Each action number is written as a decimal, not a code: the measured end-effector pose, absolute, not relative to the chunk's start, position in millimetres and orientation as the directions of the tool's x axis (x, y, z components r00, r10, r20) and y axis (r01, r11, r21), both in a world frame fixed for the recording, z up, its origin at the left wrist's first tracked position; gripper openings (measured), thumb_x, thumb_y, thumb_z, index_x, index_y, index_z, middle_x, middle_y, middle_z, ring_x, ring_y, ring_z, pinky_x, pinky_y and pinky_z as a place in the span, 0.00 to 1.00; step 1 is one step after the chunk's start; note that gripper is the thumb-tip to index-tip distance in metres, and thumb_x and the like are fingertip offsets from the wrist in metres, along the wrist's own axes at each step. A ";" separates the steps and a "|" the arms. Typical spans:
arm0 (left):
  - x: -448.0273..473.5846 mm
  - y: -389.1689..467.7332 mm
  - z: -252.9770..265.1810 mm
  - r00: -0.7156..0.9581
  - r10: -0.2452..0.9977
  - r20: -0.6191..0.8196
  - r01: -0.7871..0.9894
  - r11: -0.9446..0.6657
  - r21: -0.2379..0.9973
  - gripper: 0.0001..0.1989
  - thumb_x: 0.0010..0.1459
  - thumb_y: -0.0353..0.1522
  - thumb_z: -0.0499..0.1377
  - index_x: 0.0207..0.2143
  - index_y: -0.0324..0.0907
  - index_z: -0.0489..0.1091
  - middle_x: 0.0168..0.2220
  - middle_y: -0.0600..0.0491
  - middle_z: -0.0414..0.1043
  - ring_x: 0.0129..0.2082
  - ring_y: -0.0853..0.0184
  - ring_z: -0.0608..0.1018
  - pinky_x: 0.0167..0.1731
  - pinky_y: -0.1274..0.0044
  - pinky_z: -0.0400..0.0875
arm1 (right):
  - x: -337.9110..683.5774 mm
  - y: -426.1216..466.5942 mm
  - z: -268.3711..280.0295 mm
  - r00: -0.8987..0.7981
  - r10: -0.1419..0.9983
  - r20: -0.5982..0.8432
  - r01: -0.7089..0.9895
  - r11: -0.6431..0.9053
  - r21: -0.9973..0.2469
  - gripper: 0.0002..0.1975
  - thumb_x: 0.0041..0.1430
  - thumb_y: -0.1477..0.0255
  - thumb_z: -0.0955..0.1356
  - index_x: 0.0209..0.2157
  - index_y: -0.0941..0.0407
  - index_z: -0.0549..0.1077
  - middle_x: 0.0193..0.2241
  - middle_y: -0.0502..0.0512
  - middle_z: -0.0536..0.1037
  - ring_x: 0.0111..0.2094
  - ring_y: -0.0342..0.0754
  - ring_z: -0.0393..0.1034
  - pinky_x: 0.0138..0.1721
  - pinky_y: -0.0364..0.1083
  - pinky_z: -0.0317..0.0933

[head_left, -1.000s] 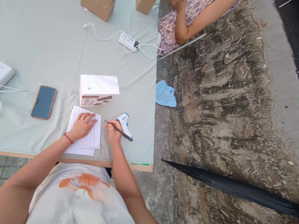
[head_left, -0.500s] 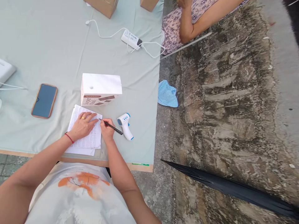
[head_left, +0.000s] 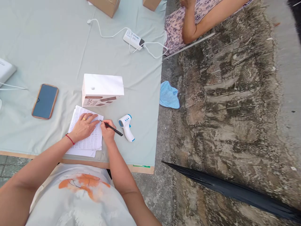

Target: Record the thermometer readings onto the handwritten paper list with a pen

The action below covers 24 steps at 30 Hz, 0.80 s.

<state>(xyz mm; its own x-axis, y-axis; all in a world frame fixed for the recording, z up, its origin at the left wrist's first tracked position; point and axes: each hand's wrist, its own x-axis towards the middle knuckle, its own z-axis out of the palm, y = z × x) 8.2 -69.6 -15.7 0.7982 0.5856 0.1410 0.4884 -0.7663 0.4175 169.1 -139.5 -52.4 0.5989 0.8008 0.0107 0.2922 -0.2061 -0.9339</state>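
Observation:
My left hand (head_left: 86, 126) lies flat on a stack of handwritten paper sheets (head_left: 95, 141), fingers stretched toward its upper right. A black pen (head_left: 114, 128) is pinched in my right hand (head_left: 107, 131), its tip touching or close to the right edge of the top sheet. Just right of that hand, a white and blue infrared thermometer (head_left: 127, 127) lies on its side. Behind the papers stands a white box (head_left: 102, 85) with brown print, a small round hole in its top. A phone (head_left: 45, 101) in a brown case lies face up to the left.
The table wears a pale green cloth (head_left: 58, 56). Toward its far right lies a white device (head_left: 133, 39) with a cable; cardboard boxes (head_left: 105, 7) stand behind. Past the right edge are a blue cloth (head_left: 169, 95), a black folded umbrella-like object (head_left: 225, 188) and a seated person's arm (head_left: 211, 18).
The pen's rear end has shifted slightly left as my right hand moves a little. My left hand stays on the papers; the whole view drifts slightly.

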 end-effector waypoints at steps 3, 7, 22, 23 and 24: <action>8.3 -69.5 -15.6 0.795 0.590 0.137 0.492 -0.761 0.422 0.17 0.69 0.28 0.54 0.55 0.48 0.77 0.63 0.45 0.72 0.63 0.49 0.71 0.62 0.52 0.67 | 168.9 -139.7 -52.0 0.605 0.796 0.006 0.279 -0.205 -0.938 0.09 0.55 0.61 0.66 0.28 0.52 0.70 0.23 0.46 0.74 0.27 0.45 0.65 0.34 0.47 0.65; 8.2 -69.3 -15.8 0.795 0.590 0.142 0.487 -0.760 0.430 0.17 0.69 0.29 0.54 0.55 0.48 0.77 0.63 0.45 0.72 0.63 0.49 0.72 0.62 0.51 0.67 | 168.4 -139.8 -50.6 0.619 0.786 0.004 0.257 -0.197 -0.946 0.10 0.55 0.60 0.66 0.28 0.52 0.70 0.23 0.46 0.73 0.26 0.45 0.64 0.32 0.46 0.64; 8.1 -68.9 -15.0 0.811 0.567 0.142 0.495 -0.796 0.348 0.17 0.71 0.30 0.52 0.55 0.46 0.76 0.63 0.45 0.73 0.62 0.49 0.72 0.60 0.54 0.67 | 168.7 -139.2 -51.9 0.626 0.780 0.024 0.265 -0.184 -0.947 0.09 0.55 0.61 0.66 0.28 0.52 0.70 0.23 0.46 0.73 0.26 0.44 0.64 0.32 0.46 0.64; 8.1 -68.8 -15.0 0.814 0.562 0.145 0.494 -0.803 0.335 0.17 0.71 0.30 0.52 0.55 0.46 0.76 0.63 0.45 0.73 0.62 0.49 0.72 0.60 0.54 0.67 | 168.7 -139.3 -52.2 0.627 0.779 0.021 0.266 -0.188 -0.946 0.09 0.55 0.61 0.66 0.28 0.52 0.70 0.23 0.46 0.73 0.26 0.44 0.64 0.32 0.46 0.64; 8.0 -68.8 -15.1 0.818 0.556 0.149 0.492 -0.809 0.323 0.17 0.71 0.30 0.52 0.55 0.45 0.76 0.63 0.45 0.73 0.62 0.49 0.72 0.60 0.54 0.68 | 168.7 -139.3 -52.5 0.627 0.778 0.020 0.269 -0.193 -0.944 0.09 0.55 0.62 0.66 0.28 0.52 0.70 0.23 0.46 0.73 0.26 0.44 0.64 0.32 0.46 0.64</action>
<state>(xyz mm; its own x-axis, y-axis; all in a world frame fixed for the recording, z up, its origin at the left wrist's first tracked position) 8.0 -68.8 -15.1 0.8176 0.5563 0.1486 0.4916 -0.8088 0.3228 168.7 -139.3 -52.5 0.6274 0.7784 0.0199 0.2689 -0.1926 -0.9437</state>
